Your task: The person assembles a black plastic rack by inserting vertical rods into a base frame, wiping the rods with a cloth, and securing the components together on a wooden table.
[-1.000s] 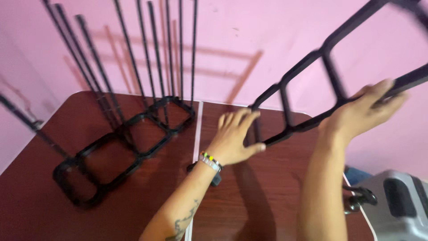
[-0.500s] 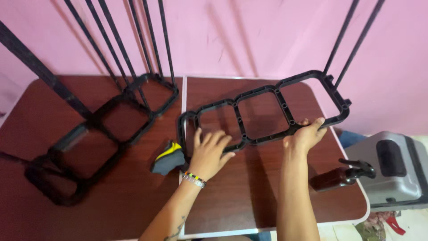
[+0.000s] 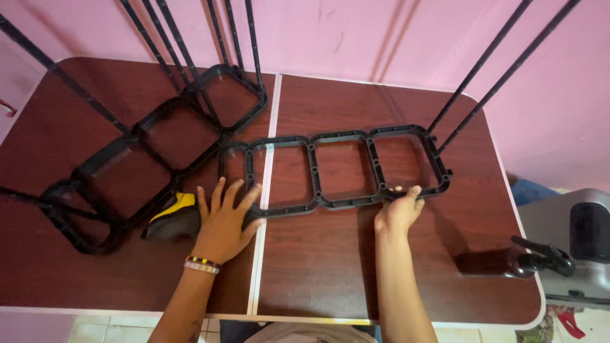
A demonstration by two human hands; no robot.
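- A black plastic frame (image 3: 333,171) with four square openings lay flat on the dark wooden surface (image 3: 330,267), across its middle seam.
- The left hand (image 3: 223,222) rested flat by the frame's near left corner, fingers (image 3: 219,194) spread wide, touching its edge.
- The right hand (image 3: 397,213) held the frame's near right edge, fingers curled around the rim.
- A yellow and black tool (image 3: 173,217) lay just beside the left hand.
- A second black frame (image 3: 152,152) with upright rods lay to the left.
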